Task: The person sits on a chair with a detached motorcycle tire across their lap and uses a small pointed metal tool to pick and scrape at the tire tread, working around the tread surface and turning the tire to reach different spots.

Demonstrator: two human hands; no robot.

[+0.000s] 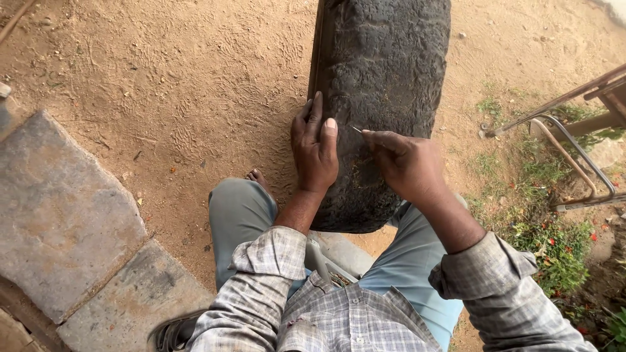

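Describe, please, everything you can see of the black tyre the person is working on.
The tyre is black, worn rubber with a rough, cracked tread. It stands upright on sandy ground, between the person's knees, its top cut off by the frame. Light scratch marks show low on the tread. The left hand lies flat on its left edge, fingers spread upward. The right hand pinches a thin metal tool whose tip meets the tread.

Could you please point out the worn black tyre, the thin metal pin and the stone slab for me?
Worn black tyre (385, 58): head view, on its tread.
Thin metal pin (357, 129): head view, on the tip showing beyond the right hand's fingers.
Stone slab (59, 215): head view, on its flat top.
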